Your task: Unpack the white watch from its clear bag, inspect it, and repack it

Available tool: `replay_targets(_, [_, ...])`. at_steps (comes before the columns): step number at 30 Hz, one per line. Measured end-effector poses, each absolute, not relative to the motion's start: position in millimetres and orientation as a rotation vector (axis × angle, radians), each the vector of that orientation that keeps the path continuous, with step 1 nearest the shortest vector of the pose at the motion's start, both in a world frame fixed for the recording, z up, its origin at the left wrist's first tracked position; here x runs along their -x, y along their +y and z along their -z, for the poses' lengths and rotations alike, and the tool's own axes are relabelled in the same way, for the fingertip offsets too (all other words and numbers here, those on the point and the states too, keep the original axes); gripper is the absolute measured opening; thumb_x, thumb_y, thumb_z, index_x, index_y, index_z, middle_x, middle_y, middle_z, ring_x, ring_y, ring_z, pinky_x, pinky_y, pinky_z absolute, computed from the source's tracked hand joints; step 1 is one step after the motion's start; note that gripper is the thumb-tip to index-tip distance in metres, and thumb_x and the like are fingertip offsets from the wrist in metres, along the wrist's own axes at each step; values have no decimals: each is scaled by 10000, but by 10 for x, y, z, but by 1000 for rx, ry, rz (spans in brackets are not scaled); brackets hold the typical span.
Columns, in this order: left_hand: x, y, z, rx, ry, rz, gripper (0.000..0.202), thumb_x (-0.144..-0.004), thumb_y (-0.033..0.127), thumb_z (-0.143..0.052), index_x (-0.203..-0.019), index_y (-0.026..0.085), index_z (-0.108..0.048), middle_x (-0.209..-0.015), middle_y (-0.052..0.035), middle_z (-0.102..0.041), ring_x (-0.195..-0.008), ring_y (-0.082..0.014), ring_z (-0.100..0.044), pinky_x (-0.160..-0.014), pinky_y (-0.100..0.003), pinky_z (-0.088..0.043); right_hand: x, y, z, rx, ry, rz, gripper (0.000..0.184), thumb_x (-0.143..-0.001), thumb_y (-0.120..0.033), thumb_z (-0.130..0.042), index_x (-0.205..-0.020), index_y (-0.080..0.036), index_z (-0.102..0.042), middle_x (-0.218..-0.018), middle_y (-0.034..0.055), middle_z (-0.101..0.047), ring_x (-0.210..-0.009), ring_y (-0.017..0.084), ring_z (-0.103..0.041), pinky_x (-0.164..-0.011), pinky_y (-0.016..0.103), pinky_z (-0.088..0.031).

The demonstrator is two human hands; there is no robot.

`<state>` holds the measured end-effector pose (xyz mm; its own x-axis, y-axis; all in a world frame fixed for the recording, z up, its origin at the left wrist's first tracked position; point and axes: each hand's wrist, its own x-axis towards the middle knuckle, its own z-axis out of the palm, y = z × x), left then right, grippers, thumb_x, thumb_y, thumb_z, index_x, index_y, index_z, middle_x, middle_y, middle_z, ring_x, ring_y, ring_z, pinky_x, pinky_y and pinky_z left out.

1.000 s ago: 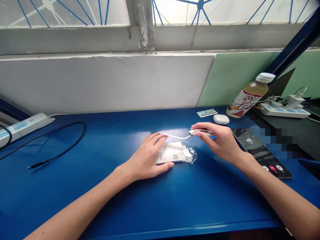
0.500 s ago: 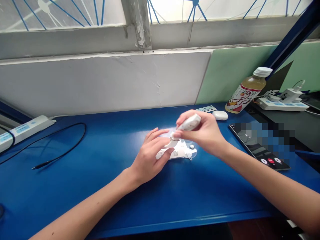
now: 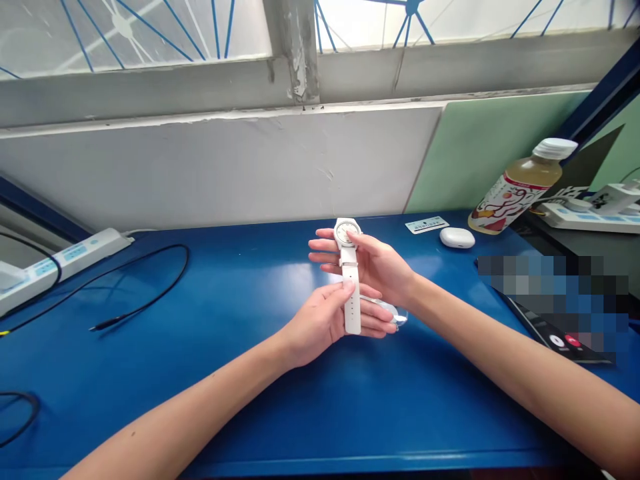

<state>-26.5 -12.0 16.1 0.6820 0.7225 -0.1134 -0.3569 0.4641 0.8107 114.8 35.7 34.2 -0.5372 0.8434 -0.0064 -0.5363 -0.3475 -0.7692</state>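
Note:
A white wristwatch (image 3: 347, 233) with a round dial lies stretched out across both hands, its holed strap end pointing toward me. My right hand (image 3: 376, 261) supports the watch head from behind, thumb on the dial and fingers reaching left beneath it. Lower down, my left hand (image 3: 334, 308) pinches the strap, with the thumb on top and fingers extended underneath. Behind the left fingers a clear plastic package (image 3: 401, 316) rests on the blue desk (image 3: 240, 393), mostly hidden.
To the right are a white earbud case (image 3: 457, 237), a small card (image 3: 427, 225), a drink bottle (image 3: 520, 187) and a phone (image 3: 545, 320). A black cable (image 3: 150, 297) and a power strip (image 3: 95, 257) lie at left. A wall stands behind the desk.
The watch has been turned and straightened, so its dial and strap now face me. My right hand has rolled palm-up beneath it, and the left has shifted onto the strap. The view has swung slightly left.

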Motion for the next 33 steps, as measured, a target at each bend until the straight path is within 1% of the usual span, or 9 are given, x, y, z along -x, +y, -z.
replay_targets(3, [277,-131,-188,-822,450,-695,352,-1018,366,-489,-1039,68,-675,-981,-177,-747,-905,-276,-745,-862,-417,-566,-1164,358,-333,532,-925,-1975,299,-979,-325,-464,-1178,-195,-645,-1163,78,-744,-1083,221,-685,-1031,412,-460])
replay_targets(6, [294,-149,-213,-794,439,-696,339,-1029,334,-459,-1063,69,-668,-976,-180,-743,-921,-286,-742,-868,-430,-563,-1174,362,-353,561,-963,-1947,295,-962,-305,-489,-1187,-202,-648,-1124,72,-759,-1071,218,-691,-1038,417,-456])
replay_targets(10, [305,-160,-226,-770,465,-689,324,-1028,305,-452,-1040,61,-665,-962,-183,-742,-885,-278,-748,-833,-404,-574,-1169,360,-381,560,-991,-1950,257,-935,-255,-518,-1109,-177,-691,-1134,78,-757,-1113,209,-677,-1056,381,-450])
replay_targets(14, [304,-161,-234,-770,505,-698,301,-1006,317,-508,-991,62,-667,-931,-179,-745,-840,-271,-750,-810,-398,-580,-1158,338,-390,564,-984,-1984,267,-946,-282,-515,-1130,-188,-685,-1213,86,-727,-1130,216,-673,-1060,404,-455])
replay_targets(17, [300,-166,-243,-783,552,-709,302,-1010,310,-501,-971,58,-664,-900,-178,-748,-799,-257,-752,-777,-380,-589,-1154,326,-385,563,-1010,-1988,262,-945,-302,-542,-1118,-177,-695,-1181,96,-740,-1124,216,-677,-1056,393,-464])
replay_targets(20, [296,-176,-256,-788,571,-713,320,-1033,270,-435,-963,53,-659,-891,-181,-747,-793,-250,-752,-744,-367,-600,-1155,326,-380,536,-1053,-1981,249,-939,-296,-569,-1099,-165,-709,-1128,97,-757,-1110,216,-684,-1045,375,-476])
replay_targets(22, [296,-183,-262,-781,571,-707,326,-1039,257,-411,-971,56,-659,-907,-180,-745,-807,-251,-751,-735,-372,-606,-1157,327,-382,527,-1071,-1980,248,-943,-288,-567,-1102,-160,-708,-1110,99,-762,-1098,216,-689,-1027,368,-491])
replay_targets(27, [300,-187,-258,-767,554,-689,307,-1028,284,-454,-996,67,-669,-941,-175,-740,-848,-266,-746,-743,-391,-611,-1161,322,-404,566,-1065,-1970,259,-946,-286,-556,-1137,-176,-691,-1102,98,-765,-1073,215,-699,-993,375,-510])
replay_targets(33, [308,-187,-264,-746,495,-685,337,-1043,279,-412,-1050,66,-673,-993,-184,-735,-893,-276,-743,-782,-411,-608,-1170,329,-399,571,-1097,-1947,244,-919,-266,-580,-1096,-161,-712,-1086,106,-768,-1087,226,-694,-1019,387,-490])
